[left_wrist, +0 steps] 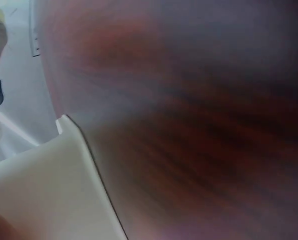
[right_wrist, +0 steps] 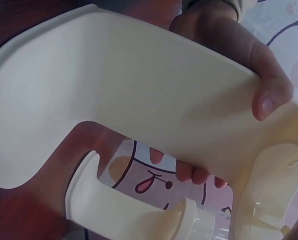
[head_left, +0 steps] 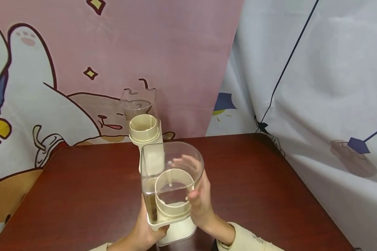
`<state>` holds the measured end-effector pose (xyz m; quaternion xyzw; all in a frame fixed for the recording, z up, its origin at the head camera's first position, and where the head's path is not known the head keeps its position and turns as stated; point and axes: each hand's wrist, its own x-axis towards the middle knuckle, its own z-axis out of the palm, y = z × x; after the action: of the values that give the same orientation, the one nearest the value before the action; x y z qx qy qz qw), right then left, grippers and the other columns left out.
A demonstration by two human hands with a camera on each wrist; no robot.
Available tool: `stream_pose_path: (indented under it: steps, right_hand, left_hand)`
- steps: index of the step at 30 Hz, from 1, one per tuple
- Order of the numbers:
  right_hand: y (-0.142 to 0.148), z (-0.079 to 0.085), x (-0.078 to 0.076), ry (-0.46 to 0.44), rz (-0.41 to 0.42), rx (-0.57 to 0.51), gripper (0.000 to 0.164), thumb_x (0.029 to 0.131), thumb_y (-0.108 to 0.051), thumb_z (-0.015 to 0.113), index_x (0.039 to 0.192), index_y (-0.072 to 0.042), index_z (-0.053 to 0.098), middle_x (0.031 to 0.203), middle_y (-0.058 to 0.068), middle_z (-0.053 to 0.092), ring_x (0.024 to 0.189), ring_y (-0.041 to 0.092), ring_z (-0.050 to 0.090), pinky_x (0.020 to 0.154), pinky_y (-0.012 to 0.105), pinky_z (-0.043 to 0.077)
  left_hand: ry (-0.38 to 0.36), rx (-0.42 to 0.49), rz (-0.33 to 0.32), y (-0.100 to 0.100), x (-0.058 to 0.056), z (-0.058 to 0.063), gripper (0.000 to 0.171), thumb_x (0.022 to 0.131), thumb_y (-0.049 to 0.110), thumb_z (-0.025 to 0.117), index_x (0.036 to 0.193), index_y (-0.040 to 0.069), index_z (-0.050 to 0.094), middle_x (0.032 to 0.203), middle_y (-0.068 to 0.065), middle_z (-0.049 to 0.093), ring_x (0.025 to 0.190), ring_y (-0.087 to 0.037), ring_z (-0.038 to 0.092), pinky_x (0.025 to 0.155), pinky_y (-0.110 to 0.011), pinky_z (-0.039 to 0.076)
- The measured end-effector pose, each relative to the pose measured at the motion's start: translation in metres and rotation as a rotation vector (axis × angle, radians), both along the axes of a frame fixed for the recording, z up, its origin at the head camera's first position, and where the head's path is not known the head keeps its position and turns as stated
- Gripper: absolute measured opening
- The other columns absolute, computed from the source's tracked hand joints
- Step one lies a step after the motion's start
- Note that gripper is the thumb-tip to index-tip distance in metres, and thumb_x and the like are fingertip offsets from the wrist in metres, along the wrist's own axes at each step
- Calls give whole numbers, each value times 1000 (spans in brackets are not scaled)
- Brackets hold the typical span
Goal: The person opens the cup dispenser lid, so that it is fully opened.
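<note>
The rear stand (head_left: 144, 136) is set on the table (head_left: 88, 195), backed by a patterned cloth (head_left: 176, 62), and its lower part is overlapped by the clear cup (head_left: 176, 150) of the near stand (head_left: 172, 211), held in front of it and slightly right! The near stand's column (right_wrist: 138, 85) is gripped by the left hand (head_left: 144, 230), thumb over one edge, fingers past the other; the right hand (head_left: 202, 202) is loosely spread beside the cup, firm contact cannot be told! The cup's mouth is pointed up, the long axis lined up roughly parallel to the rear stand's
</note>
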<state>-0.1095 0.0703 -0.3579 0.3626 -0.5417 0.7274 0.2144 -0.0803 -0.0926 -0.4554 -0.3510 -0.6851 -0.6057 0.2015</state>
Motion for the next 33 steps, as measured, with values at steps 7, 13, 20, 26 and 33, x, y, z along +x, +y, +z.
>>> stream_pose_path:
  steps: [7,13,20,26,33]
  right_hand:
    - [10,2,0,-7,57,5,84,92,-66,53,145,-2,39,138,7,57,126,21,57,104,34,49]
    - [23,21,-10,87,169,61,100,85,-64,64,147,5,28,149,16,46,134,30,51,111,42,44]
    - [23,34,-12,131,260,75,110,80,-53,76,150,8,15,153,24,40,133,36,52,110,46,44]
    - [19,30,-14,134,247,60,100,86,-48,73,148,8,19,139,21,55,121,33,62,103,46,50]
    - [16,30,-15,121,209,62,95,88,-48,71,145,11,23,135,20,58,118,32,64,101,45,52]
  left_hand:
    - [3,-56,-42,-1,-7,1,110,56,-5,71,149,-10,12,141,-14,43,125,-14,48,111,-20,33]
    - [16,-95,-76,0,-10,4,108,57,-3,71,149,-10,14,137,-16,44,120,-18,50,110,-20,33]
    - [57,-96,-57,-2,-13,5,109,55,1,73,147,-12,15,142,-18,41,124,-18,48,111,-21,33]
    - [27,-108,-58,-5,-11,6,110,59,2,75,149,-9,14,143,-17,42,126,-16,48,112,-21,33]
    - [-22,-117,-22,-6,-6,8,111,57,1,76,150,-5,17,138,-13,47,120,-14,51,108,-19,36]
